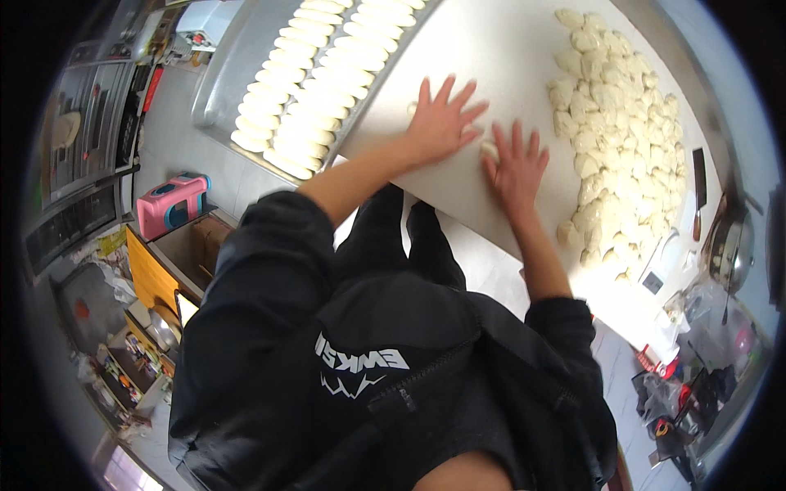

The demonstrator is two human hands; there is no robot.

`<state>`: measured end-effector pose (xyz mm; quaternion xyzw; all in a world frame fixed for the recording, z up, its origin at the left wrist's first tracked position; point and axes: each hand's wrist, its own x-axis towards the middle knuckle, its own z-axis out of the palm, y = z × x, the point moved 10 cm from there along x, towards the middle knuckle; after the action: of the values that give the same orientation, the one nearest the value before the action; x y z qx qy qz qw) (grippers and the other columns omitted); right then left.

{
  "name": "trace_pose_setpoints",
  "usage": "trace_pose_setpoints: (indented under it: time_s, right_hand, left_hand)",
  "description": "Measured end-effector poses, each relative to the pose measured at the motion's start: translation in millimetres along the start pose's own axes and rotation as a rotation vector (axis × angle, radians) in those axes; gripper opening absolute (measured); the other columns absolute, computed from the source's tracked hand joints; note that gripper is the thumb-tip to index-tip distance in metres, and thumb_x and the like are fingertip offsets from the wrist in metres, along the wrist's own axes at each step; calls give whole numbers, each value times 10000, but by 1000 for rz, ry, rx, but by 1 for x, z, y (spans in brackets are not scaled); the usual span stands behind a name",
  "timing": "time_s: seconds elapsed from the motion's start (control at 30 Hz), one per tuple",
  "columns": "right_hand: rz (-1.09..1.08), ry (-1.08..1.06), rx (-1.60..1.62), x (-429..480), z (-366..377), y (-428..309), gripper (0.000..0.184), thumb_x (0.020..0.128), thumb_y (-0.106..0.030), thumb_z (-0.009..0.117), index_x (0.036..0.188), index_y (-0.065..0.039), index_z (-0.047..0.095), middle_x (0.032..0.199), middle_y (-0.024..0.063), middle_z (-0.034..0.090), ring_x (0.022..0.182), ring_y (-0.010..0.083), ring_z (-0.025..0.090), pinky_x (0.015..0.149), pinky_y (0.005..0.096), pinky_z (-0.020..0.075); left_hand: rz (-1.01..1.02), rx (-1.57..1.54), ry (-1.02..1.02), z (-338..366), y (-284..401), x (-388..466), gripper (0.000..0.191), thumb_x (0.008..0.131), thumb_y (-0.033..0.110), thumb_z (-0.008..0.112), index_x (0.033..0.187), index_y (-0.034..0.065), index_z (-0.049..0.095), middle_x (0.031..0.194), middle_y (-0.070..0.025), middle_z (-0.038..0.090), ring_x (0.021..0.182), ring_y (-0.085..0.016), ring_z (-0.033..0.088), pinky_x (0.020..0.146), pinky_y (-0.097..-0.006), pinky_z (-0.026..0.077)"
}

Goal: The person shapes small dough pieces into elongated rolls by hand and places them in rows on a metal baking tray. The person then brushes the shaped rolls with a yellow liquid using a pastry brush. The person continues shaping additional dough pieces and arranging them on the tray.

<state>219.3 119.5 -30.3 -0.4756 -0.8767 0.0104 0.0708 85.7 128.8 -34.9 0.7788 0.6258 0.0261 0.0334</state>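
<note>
My left hand (445, 123) is palm down over the pale worktop (454, 55), its fingers spread. A small piece of dough (412, 109) shows at its left edge. To the right, my right hand (519, 162), slightly blurred, is also palm down with fingers apart. Another small dough piece (489, 149) lies by its thumb and index finger. Whether dough is under either palm is hidden. Many raw dough lumps (614, 135) lie in a broad heap on the right. At the upper left, a metal tray (218, 80) holds two rows of elongated dough pieces (325, 92).
A dark-bladed knife (699, 178) and what looks like a kitchen scale (666, 261) lie beyond the heap. A metal pan or lid (731, 248) and plastic bags (712, 313) are at the far right. The worktop's near edge runs before my legs. A pink case (174, 205) stands at the left.
</note>
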Motion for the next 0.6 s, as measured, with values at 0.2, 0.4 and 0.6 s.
trace_pose_setpoints:
  time_s: [0.2,0.4,0.6]
  right_hand:
    - [-156,-8,115,-92,-9,-32,543,913,-355,594,1432,-220,510,1505,104,434,1363,395,370,1139,575,230]
    - [-162,103,107,-19,-4,-4,474,856,-434,680,1250,-186,593,1258,154,566,1136,367,526,944,542,395]
    - [228,-205,188,37,27,50,489,989,-474,514,777,-39,579,708,140,575,663,305,590,585,426,444]
  left_hand:
    - [131,-152,289,-9,24,-101,586,832,423,665,1334,154,527,1413,-157,453,1338,-379,387,1103,-636,250]
    - [174,-371,-49,18,6,-8,471,804,498,696,1041,93,670,1100,-154,650,1069,-337,598,918,-513,448]
    - [-186,-900,-381,-13,-55,15,571,927,579,555,863,33,709,746,-105,667,731,-251,660,686,-405,529]
